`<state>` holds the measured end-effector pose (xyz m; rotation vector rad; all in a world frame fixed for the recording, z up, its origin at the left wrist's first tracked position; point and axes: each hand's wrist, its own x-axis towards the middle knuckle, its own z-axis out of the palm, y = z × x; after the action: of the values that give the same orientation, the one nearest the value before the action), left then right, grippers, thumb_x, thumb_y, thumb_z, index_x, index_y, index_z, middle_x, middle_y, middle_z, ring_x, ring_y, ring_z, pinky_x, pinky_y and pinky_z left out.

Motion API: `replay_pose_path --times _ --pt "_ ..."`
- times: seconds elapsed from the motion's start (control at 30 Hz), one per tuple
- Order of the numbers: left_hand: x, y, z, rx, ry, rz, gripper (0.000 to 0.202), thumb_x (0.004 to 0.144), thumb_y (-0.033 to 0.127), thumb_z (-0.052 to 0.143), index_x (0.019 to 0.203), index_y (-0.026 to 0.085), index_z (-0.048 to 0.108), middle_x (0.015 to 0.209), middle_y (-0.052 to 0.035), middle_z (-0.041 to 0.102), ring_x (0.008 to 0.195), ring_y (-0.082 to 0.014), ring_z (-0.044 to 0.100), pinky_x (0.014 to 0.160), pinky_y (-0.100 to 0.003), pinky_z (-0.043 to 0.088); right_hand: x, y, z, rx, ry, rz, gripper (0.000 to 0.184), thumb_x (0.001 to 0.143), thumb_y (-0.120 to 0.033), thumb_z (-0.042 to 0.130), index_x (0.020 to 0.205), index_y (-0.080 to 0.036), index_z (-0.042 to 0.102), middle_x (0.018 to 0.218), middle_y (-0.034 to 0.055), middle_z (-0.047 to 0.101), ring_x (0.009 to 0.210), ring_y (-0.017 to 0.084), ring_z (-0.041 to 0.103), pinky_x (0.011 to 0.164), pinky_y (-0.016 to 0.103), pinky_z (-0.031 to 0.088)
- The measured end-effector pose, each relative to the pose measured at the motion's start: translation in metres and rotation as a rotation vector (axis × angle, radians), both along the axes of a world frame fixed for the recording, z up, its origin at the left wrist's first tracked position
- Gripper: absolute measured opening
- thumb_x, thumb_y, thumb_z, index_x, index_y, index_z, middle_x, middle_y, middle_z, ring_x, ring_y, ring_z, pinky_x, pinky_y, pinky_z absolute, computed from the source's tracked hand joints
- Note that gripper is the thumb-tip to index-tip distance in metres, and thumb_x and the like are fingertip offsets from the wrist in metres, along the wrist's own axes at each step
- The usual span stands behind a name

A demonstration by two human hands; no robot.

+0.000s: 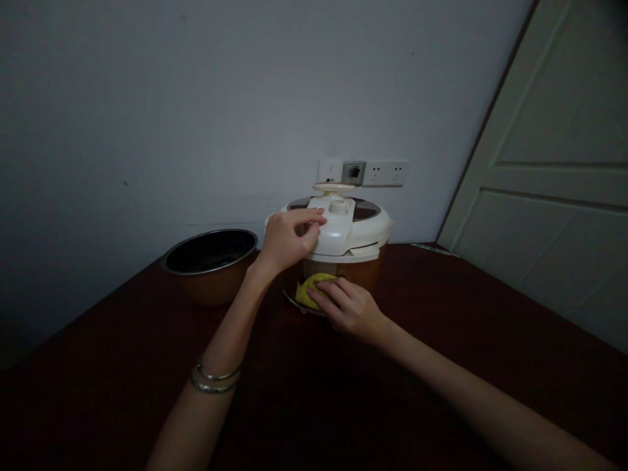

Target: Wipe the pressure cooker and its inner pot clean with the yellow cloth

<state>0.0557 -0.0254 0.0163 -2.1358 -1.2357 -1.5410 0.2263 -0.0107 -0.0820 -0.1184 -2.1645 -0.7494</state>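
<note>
An electric pressure cooker [366, 269] with a white lid [330, 237] and an orange-brown body stands on the dark red table. My left hand [289, 239] is at the left front of the lid, its fingers stretched toward the middle and the thumb a little apart; nothing shows between them. Whether the fingertips touch the lid I cannot tell. Lower down, my right hand [350, 307] presses a folded yellow cloth [310, 292] against the lower front of the cooker. The cloth and hand hide most of the front panel.
To the left of the cooker sits an inner pot [210, 288], dark inside and orange-brown outside. Wall sockets [387, 173] and a switch plate are behind the lid. A panelled white door [554, 216] rises at the right, beside the table [441, 366].
</note>
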Motion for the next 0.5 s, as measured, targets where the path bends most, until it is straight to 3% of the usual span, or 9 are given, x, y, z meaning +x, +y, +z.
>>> replay_pose_path --times 0.13,0.27,0.4,0.5 --pt "0.002 0.001 0.000 0.003 -0.034 0.000 0.021 0.076 0.012 0.054 0.081 0.016 0.074 0.098 -0.0082 0.073 0.094 -0.0181 0.068 0.090 -0.033 0.051 0.003 0.000 -0.036 -0.094 -0.134 -0.071 0.030 0.092 -0.013 0.039 0.109 -0.010 0.063 0.093 0.0111 0.066 0.079 0.020 0.056 0.062 0.031 0.049" --pt "0.005 0.001 0.002 -0.032 -0.116 -0.023 0.020 0.077 0.013 0.054 0.082 0.016 0.073 0.097 -0.0084 0.074 0.094 -0.0178 0.067 0.089 -0.034 0.051 0.018 -0.001 -0.065 -0.168 -0.237 -0.111 0.029 0.090 -0.014 0.042 0.112 -0.012 0.062 0.093 0.0106 0.065 0.081 0.021 0.055 0.065 0.033 0.049" --pt "0.006 -0.007 0.006 -0.047 -0.278 -0.116 0.024 0.076 0.014 0.055 0.093 0.014 0.071 0.113 -0.0101 0.068 0.107 -0.0190 0.062 0.086 -0.032 0.052 0.029 0.002 -0.077 -0.189 -0.258 -0.116 0.029 0.087 -0.014 0.048 0.113 -0.012 0.061 0.095 0.0112 0.065 0.084 0.022 0.054 0.068 0.034 0.047" --pt "0.000 -0.014 0.006 0.015 -0.358 -0.026 0.028 0.072 0.012 0.054 0.096 0.014 0.070 0.108 -0.0086 0.069 0.099 -0.0169 0.063 0.077 -0.027 0.053 0.030 0.001 -0.077 -0.169 -0.213 -0.077 0.029 0.087 -0.014 0.047 0.112 -0.012 0.061 0.096 0.0113 0.065 0.085 0.023 0.055 0.070 0.035 0.046"
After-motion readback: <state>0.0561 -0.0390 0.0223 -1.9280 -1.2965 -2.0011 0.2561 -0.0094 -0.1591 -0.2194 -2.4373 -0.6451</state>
